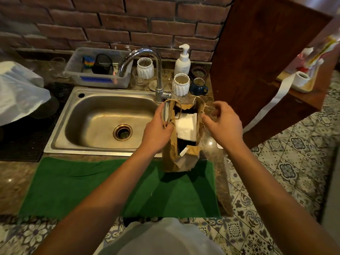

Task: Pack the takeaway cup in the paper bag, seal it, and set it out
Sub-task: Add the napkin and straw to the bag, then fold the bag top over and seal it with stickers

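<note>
A brick wall (110,21) runs along the back of a brown stone desk (11,181) with a steel sink (103,116) set into it and a curved chrome tap (145,70) at the sink's far right corner. Patterned tiles cover the floor (276,172) to the right. In front of the sink a green cloth (92,186) lies flat on the desk.

I see a brown paper bag (171,155) standing upright on the right end of the cloth, just beside the sink's right rim, with its mouth open. Inside it a white napkin (185,126) lies on top of something dark. I cannot tell whether that dark thing is the cup.

My left hand (158,129) grips the bag's left side, its fingers (161,112) curled shut around the left rope handle (172,115) and the paper edge. My right hand (224,122) is at the bag's right edge; its thumb and fingers (207,119) are loosely curled and touching the rim near the right handle (201,103). I cannot tell whether they actually grip it.

Behind the sink sits a clear plastic tub (99,78) holding a black mesh cup. Right of the tap stand two white ribbed pots (181,84), a white pump bottle (183,60) and a small dark blue mug (198,86). A white plastic bag (18,92) lies at the far left. A dark wooden cabinet (257,61) rises on the right.
</note>
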